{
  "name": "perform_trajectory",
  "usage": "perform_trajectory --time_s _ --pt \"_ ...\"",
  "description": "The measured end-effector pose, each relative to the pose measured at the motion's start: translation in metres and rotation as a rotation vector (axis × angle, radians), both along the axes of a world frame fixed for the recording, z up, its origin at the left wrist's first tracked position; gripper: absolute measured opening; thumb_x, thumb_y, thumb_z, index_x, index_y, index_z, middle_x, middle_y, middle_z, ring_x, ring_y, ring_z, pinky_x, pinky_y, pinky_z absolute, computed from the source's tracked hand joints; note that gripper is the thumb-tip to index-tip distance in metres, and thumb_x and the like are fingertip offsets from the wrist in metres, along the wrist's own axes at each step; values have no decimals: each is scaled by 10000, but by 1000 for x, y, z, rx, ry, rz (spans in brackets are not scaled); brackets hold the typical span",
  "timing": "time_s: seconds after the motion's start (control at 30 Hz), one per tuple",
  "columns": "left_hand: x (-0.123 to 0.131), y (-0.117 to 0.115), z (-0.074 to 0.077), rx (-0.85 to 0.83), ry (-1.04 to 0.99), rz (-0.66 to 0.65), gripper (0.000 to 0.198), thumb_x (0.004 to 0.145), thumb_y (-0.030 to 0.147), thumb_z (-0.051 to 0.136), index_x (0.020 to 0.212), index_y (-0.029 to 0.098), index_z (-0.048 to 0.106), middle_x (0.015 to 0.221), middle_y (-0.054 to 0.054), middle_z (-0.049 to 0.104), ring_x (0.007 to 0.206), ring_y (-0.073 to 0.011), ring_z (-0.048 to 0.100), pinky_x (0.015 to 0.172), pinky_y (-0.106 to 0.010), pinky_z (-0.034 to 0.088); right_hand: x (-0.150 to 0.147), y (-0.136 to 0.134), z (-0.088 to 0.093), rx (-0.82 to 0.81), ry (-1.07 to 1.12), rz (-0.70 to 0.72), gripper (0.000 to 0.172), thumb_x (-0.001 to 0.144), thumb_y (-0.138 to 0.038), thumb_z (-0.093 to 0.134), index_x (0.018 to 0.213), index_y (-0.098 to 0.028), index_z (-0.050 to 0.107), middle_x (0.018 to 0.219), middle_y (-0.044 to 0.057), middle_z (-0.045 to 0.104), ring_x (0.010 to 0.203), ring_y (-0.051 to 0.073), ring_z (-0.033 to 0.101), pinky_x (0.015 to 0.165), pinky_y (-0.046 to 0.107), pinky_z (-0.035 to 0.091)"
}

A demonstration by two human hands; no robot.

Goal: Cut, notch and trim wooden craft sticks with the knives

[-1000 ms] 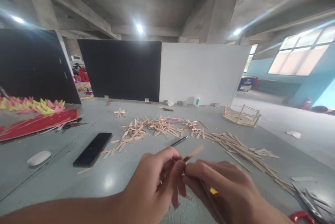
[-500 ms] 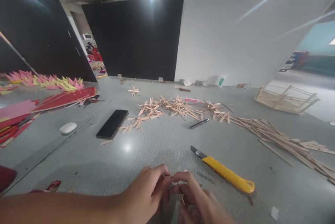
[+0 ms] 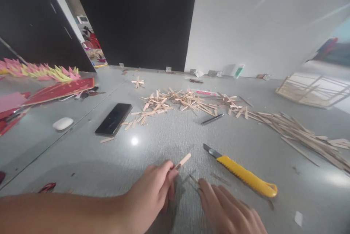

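My left hand is pinched on a short wooden craft stick, whose rounded end points up and away. To its right, low over the table, my right hand is turned palm down. A thin stick juts from under its index fingertip; the thumb and the rest of the grip are hidden. The two hands are apart. Beyond the right hand lies a yellow utility knife with its blade out.
A spread of cut craft sticks covers the table's middle, with a black pen in front. Long wooden strips lie right, near a stick frame. A phone and a white case are left. Panels stand behind.
My hands, together before, have separated; the right has moved right and turned palm down. The craft stick in my left hand now shows plainly. The view has tilted down.
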State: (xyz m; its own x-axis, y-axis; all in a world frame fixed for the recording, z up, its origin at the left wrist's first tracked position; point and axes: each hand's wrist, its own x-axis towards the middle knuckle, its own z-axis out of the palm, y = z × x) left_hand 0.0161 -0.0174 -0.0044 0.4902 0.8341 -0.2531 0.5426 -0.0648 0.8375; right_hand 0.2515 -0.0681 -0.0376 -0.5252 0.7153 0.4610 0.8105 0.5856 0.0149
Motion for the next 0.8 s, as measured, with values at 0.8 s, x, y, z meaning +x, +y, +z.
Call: perform_trajectory --time_s 0.8 --pt "4 6 -13 303 -42 52 349 1098 350 276 793 225 388 663 53 431 571 -124 346 573 -276 281 1 -1 4 -310 406 23 406 1057 -157 451 1431 -121 604 613 -56 573 456 91 542 472 189 478"
